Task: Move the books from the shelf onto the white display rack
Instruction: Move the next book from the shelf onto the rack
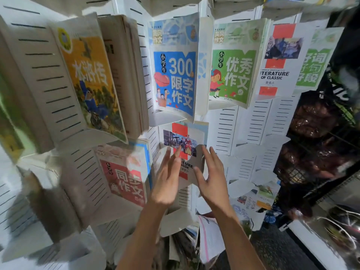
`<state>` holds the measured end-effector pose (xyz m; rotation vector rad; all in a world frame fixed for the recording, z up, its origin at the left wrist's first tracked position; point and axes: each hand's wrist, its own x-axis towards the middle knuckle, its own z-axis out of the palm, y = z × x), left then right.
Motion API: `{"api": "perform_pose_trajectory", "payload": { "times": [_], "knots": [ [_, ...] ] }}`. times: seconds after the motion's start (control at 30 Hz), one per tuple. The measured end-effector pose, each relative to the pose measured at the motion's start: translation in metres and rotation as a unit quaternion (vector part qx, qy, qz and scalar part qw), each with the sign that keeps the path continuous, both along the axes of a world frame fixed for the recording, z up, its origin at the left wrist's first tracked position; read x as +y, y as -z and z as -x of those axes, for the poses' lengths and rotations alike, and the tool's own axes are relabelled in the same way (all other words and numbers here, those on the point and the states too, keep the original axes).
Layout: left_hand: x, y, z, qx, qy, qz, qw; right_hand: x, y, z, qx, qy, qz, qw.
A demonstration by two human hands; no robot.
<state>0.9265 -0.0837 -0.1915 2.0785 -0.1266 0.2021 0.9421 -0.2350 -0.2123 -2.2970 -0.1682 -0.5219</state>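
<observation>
The white display rack [253,121] fills the view, with slotted panels and small pockets. A white book with a red stripe and a picture [185,141] stands in a middle pocket, just under a blue book [175,75]. My left hand [165,184] and my right hand [212,180] hover in front of the white book with fingers spread. Both fingertips reach its lower cover; neither hand grips it. Other books on the rack: a yellow one [91,82], a green one [233,65], a red one [124,178], another white classic [276,61].
Dark wire baskets with brown packets [311,137] stand to the right of the rack. Several more books sit in lower pockets [253,199]. A loose white sheet or booklet [210,236] hangs below my right forearm. Bare white pockets lie at the right middle of the rack.
</observation>
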Motion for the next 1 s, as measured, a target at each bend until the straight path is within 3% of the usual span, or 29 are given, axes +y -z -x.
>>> {"api": "perform_pose_trajectory", "payload": {
  "times": [0.27,0.4,0.57,0.67,0.9,1.0],
  "knots": [
    [0.014,-0.021,0.045,-0.029,0.034,0.02,0.999,0.009,-0.018,0.059,-0.013,-0.019,-0.022,1.0],
    [0.026,-0.035,0.076,-0.06,0.002,-0.06,0.996,0.011,-0.039,0.086,-0.04,-0.044,-0.019,0.998],
    [0.04,-0.041,0.124,-0.168,-0.086,-0.167,0.968,0.009,-0.062,0.13,-0.041,-0.088,0.022,0.995],
    [0.038,-0.049,0.17,-0.139,-0.13,-0.25,0.949,0.005,-0.071,0.162,-0.024,-0.126,0.053,0.99],
    [0.045,-0.033,0.287,-0.016,-0.226,-0.33,0.916,0.017,-0.062,0.243,0.032,-0.219,0.132,0.966],
    [0.056,-0.037,0.334,0.008,-0.257,-0.365,0.895,0.035,-0.057,0.277,0.044,-0.259,0.084,0.961]
  ]
}}
